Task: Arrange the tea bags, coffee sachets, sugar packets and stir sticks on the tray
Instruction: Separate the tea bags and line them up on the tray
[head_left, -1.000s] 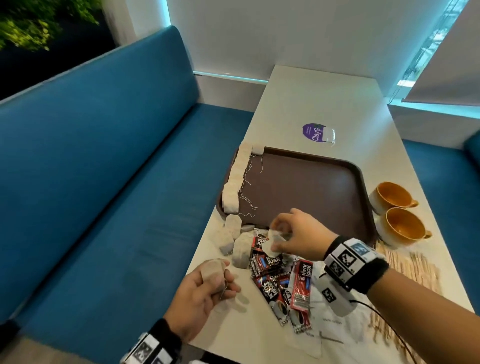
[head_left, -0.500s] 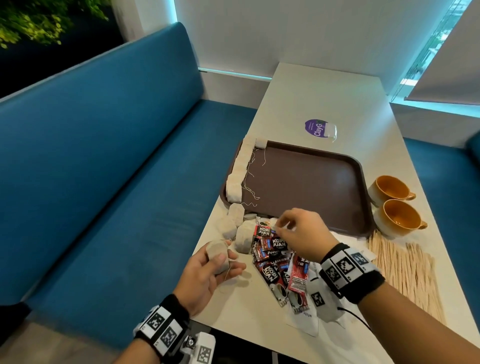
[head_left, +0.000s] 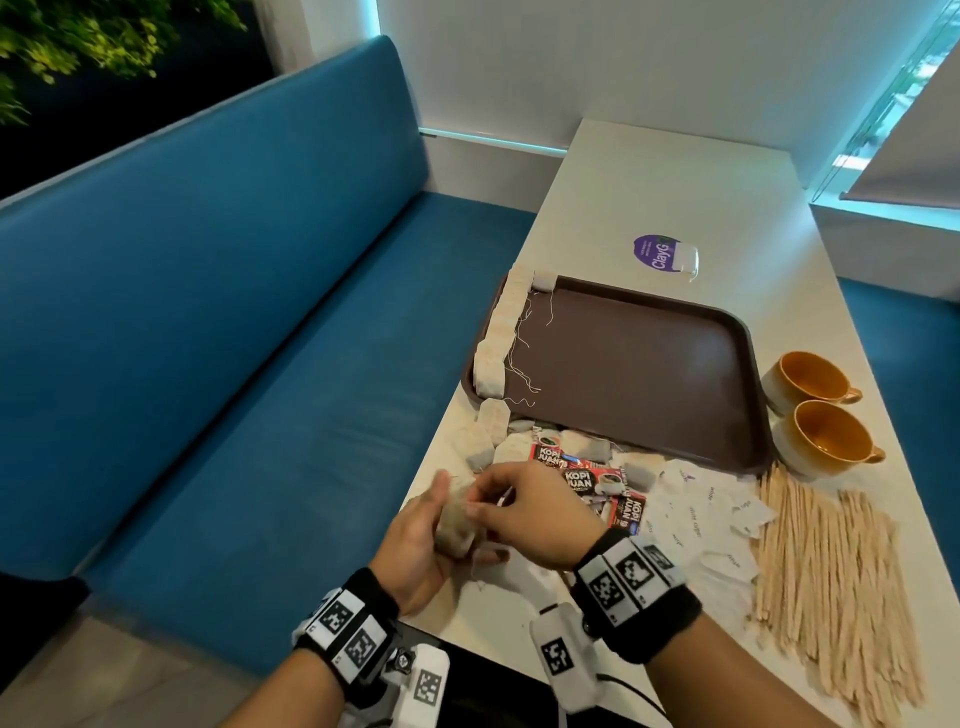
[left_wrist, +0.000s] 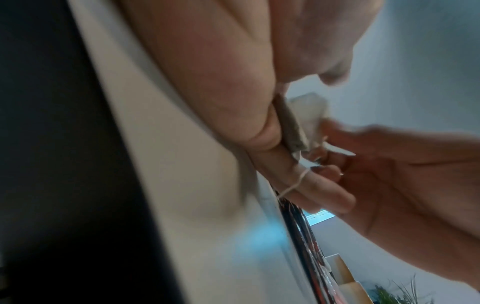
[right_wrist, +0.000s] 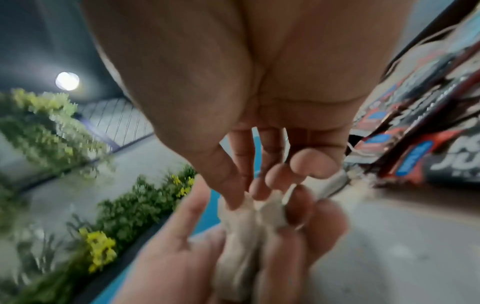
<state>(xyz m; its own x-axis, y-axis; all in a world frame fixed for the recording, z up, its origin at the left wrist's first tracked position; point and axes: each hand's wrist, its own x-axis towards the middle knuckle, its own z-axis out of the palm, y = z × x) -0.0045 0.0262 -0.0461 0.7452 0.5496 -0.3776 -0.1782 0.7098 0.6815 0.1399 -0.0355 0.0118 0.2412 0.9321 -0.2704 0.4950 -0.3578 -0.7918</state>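
Observation:
A brown tray (head_left: 649, 374) lies on the white table, and a row of tea bags (head_left: 500, 332) lines its left rim. At the table's near left corner my left hand (head_left: 441, 519) holds tea bags (head_left: 454, 530) in its curled fingers. My right hand (head_left: 480, 506) meets it and pinches the top of one bag (right_wrist: 240, 218) between thumb and fingers. A string (left_wrist: 296, 182) loops over a left finger. Loose tea bags (head_left: 491, 428), red coffee sachets (head_left: 584, 480), white sugar packets (head_left: 701, 519) and wooden stir sticks (head_left: 831, 582) lie in front of the tray.
Two orange cups (head_left: 818, 410) stand right of the tray, close to the table's right edge. A purple sticker (head_left: 660, 252) is beyond the tray. A blue bench (head_left: 234, 364) runs along the table's left side.
My right hand has come back from over the sachet pile to my left hand with a tea bag. The left hand has stayed near the table's front corner.

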